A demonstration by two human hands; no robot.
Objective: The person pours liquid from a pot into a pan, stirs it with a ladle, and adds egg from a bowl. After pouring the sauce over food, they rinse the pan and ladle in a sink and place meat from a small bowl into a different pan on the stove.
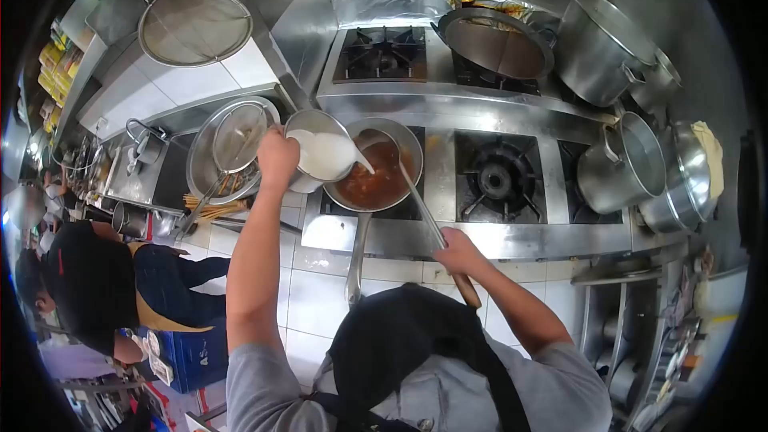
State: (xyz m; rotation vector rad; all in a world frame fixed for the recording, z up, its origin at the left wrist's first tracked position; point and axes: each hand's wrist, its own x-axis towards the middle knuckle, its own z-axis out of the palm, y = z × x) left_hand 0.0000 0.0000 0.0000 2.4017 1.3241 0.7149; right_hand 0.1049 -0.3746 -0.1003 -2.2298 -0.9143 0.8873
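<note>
My left hand (278,158) grips the rim of a metal bowl (308,120) tilted over a frying pan (412,144). White liquid (328,155) runs from the bowl's lip into red-brown sauce (364,190) in the pan. My right hand (462,256) is closed around a ladle (430,218) with a wooden handle end. The ladle's head reaches into the pan, partly hidden by sauce. The pan sits on the front left burner, its long handle (358,260) pointing toward me.
A strainer (240,138) lies over a large bowl (194,168) to the left. A wok (498,42) rests on a back burner. Large pots (612,164) stand right of the front burner (496,180). Another person (96,280) is at left near a blue box (188,360).
</note>
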